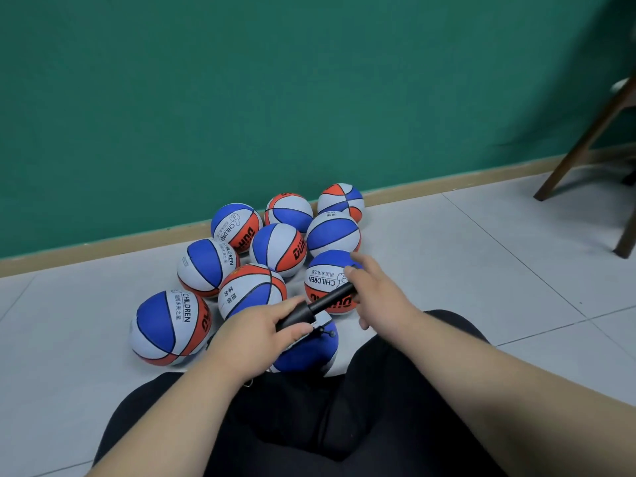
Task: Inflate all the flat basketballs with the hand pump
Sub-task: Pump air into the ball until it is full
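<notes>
Nine basketballs point(278, 249) lay bunched on the floor point(447, 270) by the green wall point(241, 98), all in blue, white and orange. A tenth ball point(306, 352) sat just in front of the seated person's lap, between the knees, with its blue panel showing under the left wrist.

The hand pump point(323, 302) was held slanted above that ball. The left hand point(265, 328) was wrapped round the thick barrel at the lower end. The right hand point(378, 294) clasped the handle end, with its forefinger stretched out over the nearest ball of the group. A thinner length of shaft showed between the two hands, so the handle looked partly drawn out.

This looked like the pumping step on the tenth ball. A small black fitting sat on the ball beneath the barrel, but it could not be made out whether the needle was in the valve.

The next move would call for the left hand to hold the barrel steady and in line with the valve while the right hand pushed the handle straight in. Which of the other balls were flat could not be told.
</notes>
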